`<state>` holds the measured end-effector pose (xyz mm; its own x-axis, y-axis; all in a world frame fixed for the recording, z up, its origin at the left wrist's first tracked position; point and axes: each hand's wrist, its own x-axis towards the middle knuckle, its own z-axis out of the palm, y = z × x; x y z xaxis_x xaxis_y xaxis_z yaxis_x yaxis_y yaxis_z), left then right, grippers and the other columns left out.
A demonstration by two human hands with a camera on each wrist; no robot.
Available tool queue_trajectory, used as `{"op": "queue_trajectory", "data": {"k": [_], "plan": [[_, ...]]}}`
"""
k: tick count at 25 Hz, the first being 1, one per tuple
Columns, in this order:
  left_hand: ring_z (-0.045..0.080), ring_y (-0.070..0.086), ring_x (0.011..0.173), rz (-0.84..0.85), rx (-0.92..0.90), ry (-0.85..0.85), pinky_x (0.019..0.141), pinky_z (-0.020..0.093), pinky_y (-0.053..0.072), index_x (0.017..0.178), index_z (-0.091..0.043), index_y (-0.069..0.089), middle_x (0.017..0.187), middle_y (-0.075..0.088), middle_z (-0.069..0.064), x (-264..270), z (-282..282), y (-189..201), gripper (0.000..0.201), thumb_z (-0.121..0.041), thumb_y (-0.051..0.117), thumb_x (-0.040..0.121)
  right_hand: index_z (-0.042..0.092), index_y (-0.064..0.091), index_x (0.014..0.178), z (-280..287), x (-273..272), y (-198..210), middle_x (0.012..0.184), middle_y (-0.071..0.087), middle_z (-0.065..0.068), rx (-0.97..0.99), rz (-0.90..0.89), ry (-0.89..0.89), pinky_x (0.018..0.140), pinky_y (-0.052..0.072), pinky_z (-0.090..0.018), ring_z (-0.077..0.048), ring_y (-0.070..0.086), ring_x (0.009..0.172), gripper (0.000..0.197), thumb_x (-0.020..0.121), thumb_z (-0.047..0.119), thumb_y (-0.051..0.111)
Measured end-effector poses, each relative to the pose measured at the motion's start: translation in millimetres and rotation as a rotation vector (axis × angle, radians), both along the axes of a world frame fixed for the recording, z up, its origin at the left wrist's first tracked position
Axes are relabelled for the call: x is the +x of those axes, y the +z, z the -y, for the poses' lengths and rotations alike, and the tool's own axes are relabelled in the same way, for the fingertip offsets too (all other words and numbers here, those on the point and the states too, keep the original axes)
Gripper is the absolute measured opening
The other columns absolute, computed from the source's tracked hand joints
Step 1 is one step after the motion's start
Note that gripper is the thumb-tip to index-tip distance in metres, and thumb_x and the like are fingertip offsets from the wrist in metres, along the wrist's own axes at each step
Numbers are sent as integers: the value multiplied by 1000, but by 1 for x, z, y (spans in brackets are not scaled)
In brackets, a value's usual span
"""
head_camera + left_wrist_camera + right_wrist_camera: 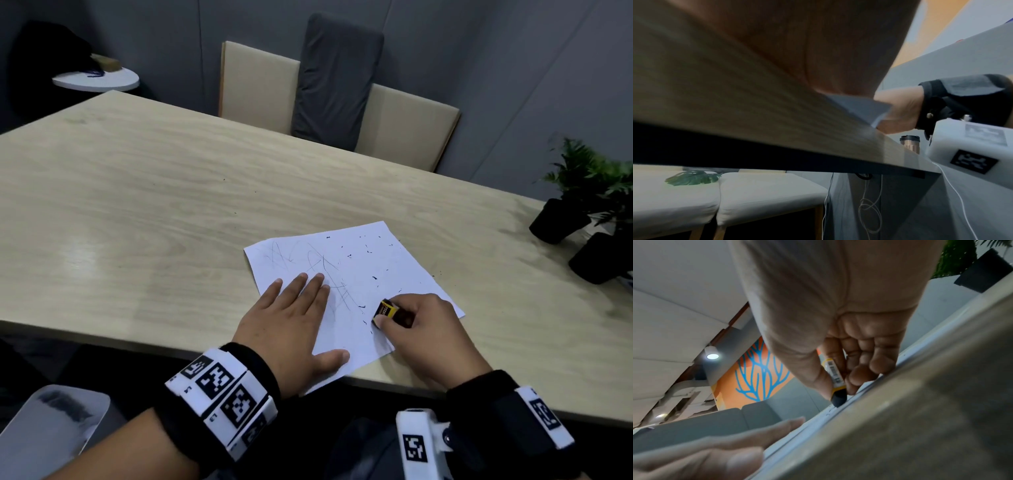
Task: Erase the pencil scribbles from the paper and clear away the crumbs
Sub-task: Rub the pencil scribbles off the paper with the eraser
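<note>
The paper (356,294) is lying near the front edge of the table (137,205), and everything here is being placed against that sheet. The left hand (291,318) is pressing flat on the sheet's near-left part, fingers straight and spread, pinning it. The right hand (424,329) is pinching a black eraser (386,310) in a yellow sleeve between thumb and curled fingers, its dark tip touching the sheet's near-right part. Pencil scribbles (322,270) are remaining on the sheet's left half, just beyond the left fingertips, while dark crumbs (368,251) are scattered over its far-right part. The erasing step seems to be underway; the next move likely calls for carrying the eraser left onto the scribbles while holding the sheet firmly, so it is not creasing.
</note>
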<state>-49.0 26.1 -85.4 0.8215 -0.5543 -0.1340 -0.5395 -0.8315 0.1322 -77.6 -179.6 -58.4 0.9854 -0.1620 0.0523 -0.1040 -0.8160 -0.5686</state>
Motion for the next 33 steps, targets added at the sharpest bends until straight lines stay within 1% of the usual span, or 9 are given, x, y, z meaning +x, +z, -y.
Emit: {"op": "queue_trajectory", "data": {"k": [2,5,9,12,15,19,24,30,33], "plan": [[13,-23,147,2,-8,20,120,38,-13,154,-17,-15,161,-23,-4,-3,8,3,89,-71,17,90,-3,57,69,-5,-1,-2,53,43,-3,-10,11,4,48,30,-22,-10,33,49,28,80,20,67],[14,-23,147,5,-9,57,120,38,-11,154,-15,-14,161,-23,-1,-3,16,1,85,-67,18,95,0,58,67,-16,-5,1,56,51,-13,-16,3,47,48,31,-22,-12,39,51,26,79,21,68],[14,-22,147,4,15,51,121,38,-10,154,-15,-13,161,-22,-2,0,13,-5,85,-68,15,94,13,68,74,-26,-6,7,65,65,-1,-50,-43,210,57,41,-20,-10,56,63,12,81,21,68],[14,-23,147,5,15,41,121,39,-10,154,-16,-15,161,-23,-2,0,12,-5,87,-70,15,93,12,69,77,-13,12,13,69,66,1,-162,-47,218,58,38,-19,-11,55,66,12,83,22,67],[14,-22,147,-1,9,43,120,39,-10,154,-16,-14,161,-23,-2,0,12,-5,87,-70,16,93,10,68,77,-7,22,21,69,66,-2,-198,-63,234,61,43,-27,-15,56,66,13,82,22,65],[15,-23,147,-11,2,34,120,39,-11,154,-17,-14,161,-23,-2,1,12,-4,89,-72,16,92,14,70,79,-20,23,25,70,66,1,-260,-135,361,61,42,-23,-12,57,67,10,82,23,66],[15,-23,147,-18,8,35,120,39,-11,155,-17,-14,161,-23,-2,1,12,-3,90,-72,18,91,11,70,77,-19,44,32,70,66,-1,-321,-116,346,61,43,-28,-12,55,65,9,81,18,66],[14,-22,147,-13,2,24,120,38,-11,154,-17,-15,161,-23,-3,2,13,-5,92,-74,18,91,21,75,89,-19,38,51,83,70,9,-467,-345,513,74,54,-27,-7,62,80,14,82,19,63],[14,-21,148,-7,-8,25,120,38,-11,154,-17,-14,161,-22,-2,2,12,-4,91,-73,19,91,21,74,90,-26,48,49,84,70,8,-435,-261,515,76,54,-32,-11,62,81,13,83,19,63]]}}
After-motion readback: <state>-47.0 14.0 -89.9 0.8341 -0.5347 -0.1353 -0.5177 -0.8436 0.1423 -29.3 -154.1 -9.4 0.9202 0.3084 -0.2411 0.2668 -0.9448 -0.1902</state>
